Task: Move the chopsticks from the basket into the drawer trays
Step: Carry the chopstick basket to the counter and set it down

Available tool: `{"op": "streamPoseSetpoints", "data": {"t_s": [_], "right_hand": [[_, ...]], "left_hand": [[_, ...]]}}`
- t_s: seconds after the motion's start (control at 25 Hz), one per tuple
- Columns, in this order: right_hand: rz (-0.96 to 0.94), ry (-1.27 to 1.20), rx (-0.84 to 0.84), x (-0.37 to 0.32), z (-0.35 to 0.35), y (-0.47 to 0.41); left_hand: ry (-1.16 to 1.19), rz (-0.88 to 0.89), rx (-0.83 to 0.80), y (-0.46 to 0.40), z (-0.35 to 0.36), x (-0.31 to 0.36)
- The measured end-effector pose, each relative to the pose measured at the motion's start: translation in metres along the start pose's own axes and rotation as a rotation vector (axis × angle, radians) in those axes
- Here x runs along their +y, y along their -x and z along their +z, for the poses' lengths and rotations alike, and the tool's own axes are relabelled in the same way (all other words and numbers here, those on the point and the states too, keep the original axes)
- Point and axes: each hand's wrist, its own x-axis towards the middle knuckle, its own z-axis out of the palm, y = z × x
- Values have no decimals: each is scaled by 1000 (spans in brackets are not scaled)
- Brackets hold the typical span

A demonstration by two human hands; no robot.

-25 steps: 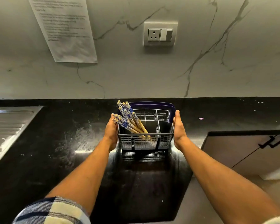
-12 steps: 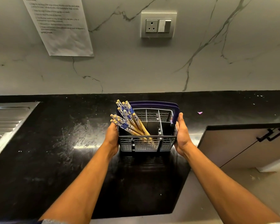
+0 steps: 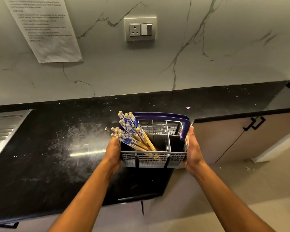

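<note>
**A:** What are the hands doing?

**B:** The left hand (image 3: 113, 152) presses against the left wall of a grey plastic grid-sided cutlery basket (image 3: 153, 159), fingers wrapped round its far side and hidden from view. The right hand (image 3: 192, 150) grips the right wall, thumb lying up along the edge near the basket's dark blue handle (image 3: 182, 118). Both arms reach forward from the bottom of the view.

**A:** And where are the chopsticks?

**B:** A bundle of wooden chopsticks with blue-and-white patterned tops (image 3: 129, 131) stands in the basket's left compartment. They lean up and to the left, their patterned ends sticking out above the rim, just over the left hand. The right-hand compartments look dark inside; I cannot make out anything in them.

**A:** Where is the basket sitting?

**B:** It is held between the two hands above the front right corner of a glossy black stone counter (image 3: 57, 148); whether its base touches the surface I cannot tell.

**A:** What lies around it?

**B:** A ribbed steel drainboard (image 3: 1, 129) sits at the counter's left end. A beige cabinet door with a black handle (image 3: 254, 124) is to the right. Behind, a white marble-veined wall carries a socket-and-switch plate (image 3: 140, 28) and a printed paper sheet (image 3: 47, 29), its text too small to read.
</note>
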Motion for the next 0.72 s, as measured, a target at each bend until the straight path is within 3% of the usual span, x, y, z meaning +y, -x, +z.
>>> {"op": "streamPoseSetpoints", "data": {"t_s": [0.24,0.44,0.72], "right_hand": [[-28,-42,144,3,-40,87],[-114,-113,434,23,-70,182],[-176,-256,919,84,-91,351]], "left_hand": [[-37,-44,-146,55,37,-16],[-82,-220,-412,98,73,-35],[-267,-260,-768,189,112,-105]]}}
